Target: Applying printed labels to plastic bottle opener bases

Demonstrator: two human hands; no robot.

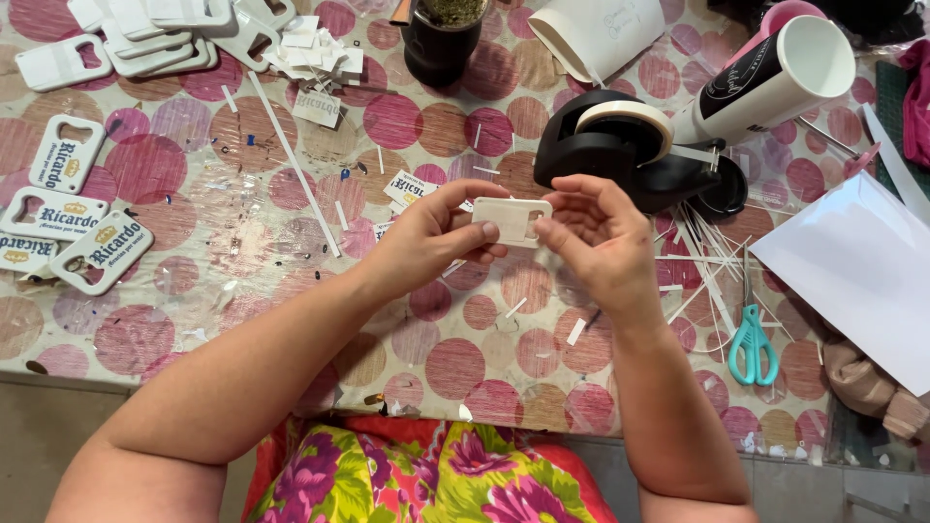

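Both hands pinch a white plastic tag [511, 221] above the table [455, 358]: left hand [431, 242] and right hand [596, 237] at opposite ends, long axis lying left-to-right between them.

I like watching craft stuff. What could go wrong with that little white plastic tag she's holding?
The small white rectangular plastic tag is only pinched by fingertips of the left hand and right hand, so it might slip. Loose white paper strips could stick to it. The teal-handled scissors lie near her right arm.
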